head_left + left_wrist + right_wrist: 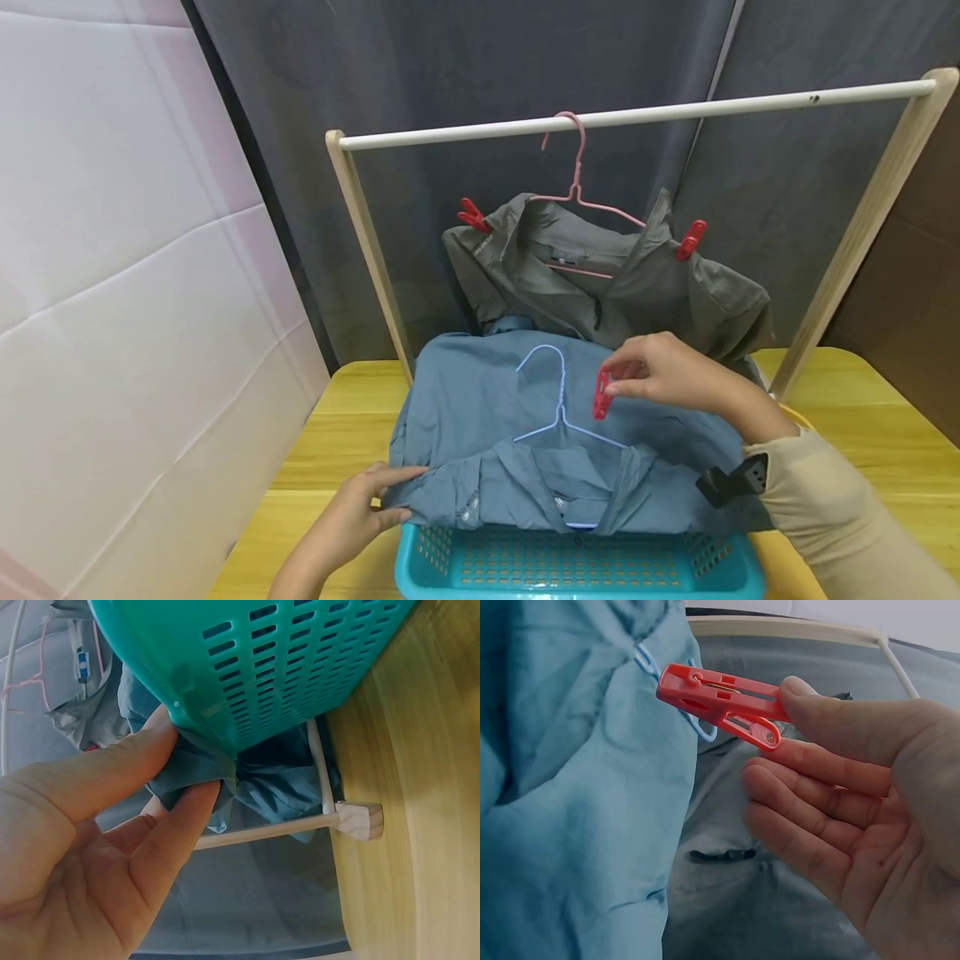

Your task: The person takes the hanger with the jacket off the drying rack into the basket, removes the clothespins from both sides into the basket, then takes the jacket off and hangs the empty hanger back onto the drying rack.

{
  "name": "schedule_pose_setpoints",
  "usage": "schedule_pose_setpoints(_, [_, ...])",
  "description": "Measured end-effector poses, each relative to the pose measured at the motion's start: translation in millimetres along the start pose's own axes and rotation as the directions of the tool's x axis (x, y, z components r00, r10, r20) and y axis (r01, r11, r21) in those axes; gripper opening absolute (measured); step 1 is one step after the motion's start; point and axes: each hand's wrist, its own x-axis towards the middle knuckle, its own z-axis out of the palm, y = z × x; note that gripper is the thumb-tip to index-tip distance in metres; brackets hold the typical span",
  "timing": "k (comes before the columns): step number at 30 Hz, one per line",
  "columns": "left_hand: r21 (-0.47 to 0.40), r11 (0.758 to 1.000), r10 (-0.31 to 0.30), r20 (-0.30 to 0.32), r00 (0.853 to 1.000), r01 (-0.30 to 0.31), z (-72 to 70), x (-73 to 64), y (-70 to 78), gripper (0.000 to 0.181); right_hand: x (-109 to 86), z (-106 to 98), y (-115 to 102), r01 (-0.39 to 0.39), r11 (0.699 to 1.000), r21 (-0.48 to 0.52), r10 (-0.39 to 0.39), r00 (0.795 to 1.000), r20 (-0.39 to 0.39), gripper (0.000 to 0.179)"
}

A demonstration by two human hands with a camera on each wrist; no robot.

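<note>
A blue shirt [472, 396] lies over the teal basket, with a light-blue wire hanger [560, 404] inside its collar and the hook standing out above. My left hand [348, 517] pinches the shirt's left shoulder near the basket rim; in the left wrist view a fold of the blue cloth [196, 766] sits between thumb and fingers. Above the shirt, right of the hanger hook, my right hand [663, 373] holds a red clothespin [602, 395] between thumb and fingers. The right wrist view shows that clothespin [724, 694] gripped by its handle end, apart from the cloth.
Behind stands a rack with a white rail [675, 110] and wooden legs. From it a grey-green shirt [517, 279] hangs on a pink hanger [577, 171], with red clothespins [691, 240] at both shoulders. The teal basket [577, 575] stands at the front of the wooden table [337, 433].
</note>
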Motion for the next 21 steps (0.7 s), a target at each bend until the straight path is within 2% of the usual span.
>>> schedule_pose_setpoints(21, [0.007, 1.000, -0.017, -0.003, 1.000, 0.017, 0.6, 0.2, -0.6, 0.044, -38.6, -12.7, 24.4, -0.149, 0.989, -0.004, 0.149, 0.986, -0.069, 0.025])
